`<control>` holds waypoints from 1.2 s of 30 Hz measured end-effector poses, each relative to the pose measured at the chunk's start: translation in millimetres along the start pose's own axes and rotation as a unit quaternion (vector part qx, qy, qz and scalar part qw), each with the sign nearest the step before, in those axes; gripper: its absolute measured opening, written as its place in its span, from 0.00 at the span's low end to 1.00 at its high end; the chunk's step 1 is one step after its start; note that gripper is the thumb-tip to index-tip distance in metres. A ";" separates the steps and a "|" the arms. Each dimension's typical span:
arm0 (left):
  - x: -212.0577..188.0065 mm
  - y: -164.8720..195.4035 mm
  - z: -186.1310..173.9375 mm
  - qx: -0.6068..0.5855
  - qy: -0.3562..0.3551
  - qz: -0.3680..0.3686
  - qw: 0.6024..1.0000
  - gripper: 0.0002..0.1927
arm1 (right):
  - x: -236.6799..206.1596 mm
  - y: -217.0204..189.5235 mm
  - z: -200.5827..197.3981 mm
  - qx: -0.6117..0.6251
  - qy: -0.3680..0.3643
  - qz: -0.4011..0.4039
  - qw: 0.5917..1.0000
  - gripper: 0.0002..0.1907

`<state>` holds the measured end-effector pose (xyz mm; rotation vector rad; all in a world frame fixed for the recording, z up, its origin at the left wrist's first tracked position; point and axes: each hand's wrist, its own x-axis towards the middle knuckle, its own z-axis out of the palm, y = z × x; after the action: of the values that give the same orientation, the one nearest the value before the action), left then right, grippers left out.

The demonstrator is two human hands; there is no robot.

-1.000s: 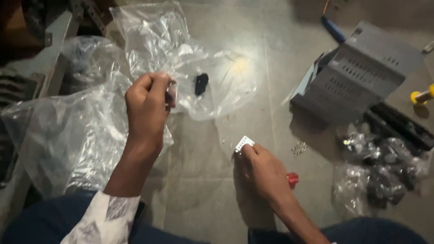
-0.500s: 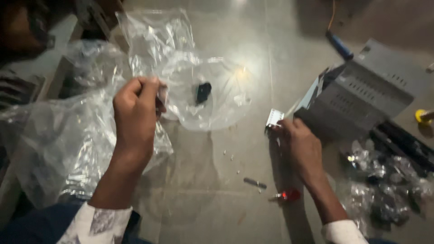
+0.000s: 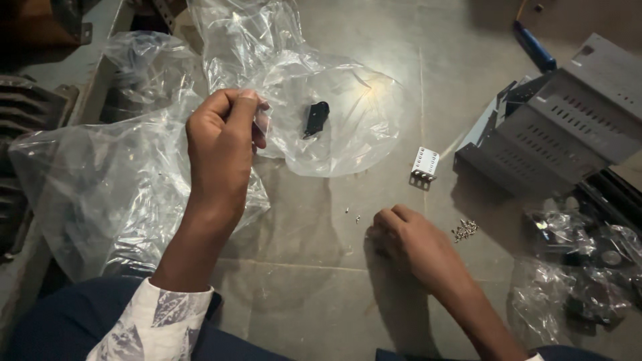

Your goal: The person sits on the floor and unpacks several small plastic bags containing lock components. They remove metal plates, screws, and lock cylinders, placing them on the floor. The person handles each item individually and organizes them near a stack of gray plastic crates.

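The right hand (image 3: 408, 242) has dropped to the floor, fingers curled by loose screws (image 3: 353, 215); left hand (image 3: 224, 144) pinches a small bag (image 3: 262, 122).

Single head-worn view, looked steeply down at the grey tiled floor (image 3: 374, 294) from above the seated person, close range. Both forearms entered from the bottom edge; left hand (image 3: 224, 137) raised nearer the lens, right hand (image 3: 408, 241) low on the floor. Frame reached crumpled clear plastic bags (image 3: 100, 194) at left and a grey perforated metal box (image 3: 568, 127) at upper right. No second view.
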<state>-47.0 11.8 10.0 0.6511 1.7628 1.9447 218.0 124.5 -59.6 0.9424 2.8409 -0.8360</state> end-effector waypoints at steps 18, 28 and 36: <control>-3.2 -2.8 5.7 0.018 -0.028 0.037 0.999 0.12 | -25.0 18.0 -15.5 -0.028 -0.031 -0.036 0.998 0.52; -2.2 -6.3 6.2 0.045 -0.023 0.038 0.998 0.12 | -0.3 11.8 6.7 0.003 0.055 -0.058 0.997 0.29; -1.9 -14.7 8.9 0.040 -0.036 0.036 0.998 0.12 | 2.9 5.5 29.0 -0.033 0.128 -0.220 0.967 0.23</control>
<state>-40.0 19.1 -4.0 0.8126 1.8040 1.8813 215.0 115.2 -87.6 0.4387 3.3451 -0.6785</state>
